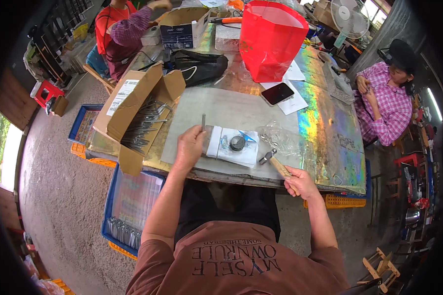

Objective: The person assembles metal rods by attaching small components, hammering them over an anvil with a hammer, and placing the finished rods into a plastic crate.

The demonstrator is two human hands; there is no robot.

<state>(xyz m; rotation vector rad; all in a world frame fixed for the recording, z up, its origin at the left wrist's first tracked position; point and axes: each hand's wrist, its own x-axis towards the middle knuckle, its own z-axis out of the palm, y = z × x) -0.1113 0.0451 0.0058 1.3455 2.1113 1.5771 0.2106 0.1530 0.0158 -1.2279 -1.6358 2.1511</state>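
Observation:
My left hand (189, 146) is closed around a thin metal rod (204, 121), which stands up out of the fist. In my right hand (301, 182) is a small hammer (281, 168), gripped by its wooden handle with the dark metal head pointing toward the table's middle. Between the two hands lies a white pad (221, 150) with dark smudges and a blue mark. On that pad sits a short round dark metal block (237, 142). Both hands are apart from the block.
Left of the work spot, an open cardboard box (124, 110) holds several metal rods. Clear plastic wrap (280, 137), a phone (277, 94) and a red bag (272, 44) lie or stand beyond. Blue crates (105, 216) stand on the floor. Two people sit around the table.

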